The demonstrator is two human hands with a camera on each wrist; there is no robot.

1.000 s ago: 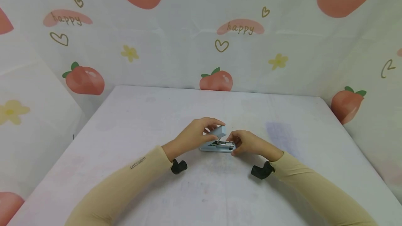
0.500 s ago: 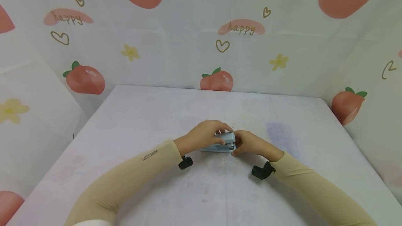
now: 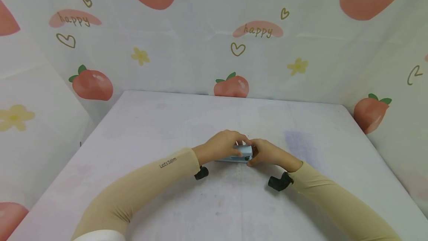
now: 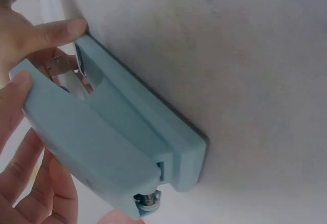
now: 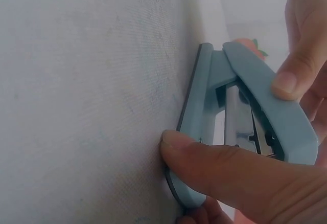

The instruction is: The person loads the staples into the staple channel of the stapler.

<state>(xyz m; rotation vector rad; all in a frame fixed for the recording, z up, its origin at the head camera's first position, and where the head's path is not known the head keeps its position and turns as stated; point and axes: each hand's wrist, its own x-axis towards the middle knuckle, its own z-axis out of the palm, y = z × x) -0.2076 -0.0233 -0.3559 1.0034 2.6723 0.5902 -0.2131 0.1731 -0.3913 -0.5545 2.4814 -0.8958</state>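
Observation:
A light blue stapler (image 3: pixel 245 150) lies on the table, its front end toward my right hand. My left hand (image 3: pixel 221 145) holds the stapler's top arm, the thumb on the near side and the fingers on the far side. My right hand (image 3: pixel 267 153) pinches the front end of the base, its thumb (image 5: pixel 214 165) on the base's side in the right wrist view. The top arm stands tilted above the base, with a gap at the front. Inside that gap a metal staple channel (image 5: pixel 232 114) shows. Part of the stapler's back is hidden behind my left hand in the head view.
A white cloth covers the table (image 3: pixel 187 118), with a faint purple patch (image 3: pixel 300 144) to the right of the hands. Behind it hangs a curtain (image 3: pixel 187 44) with peach prints. Black wrist cameras (image 3: pixel 280 182) sit below each wrist.
My left hand has moved right and slightly down, lowering the top arm over the staple channel. The right hand has stayed on the base's front end.

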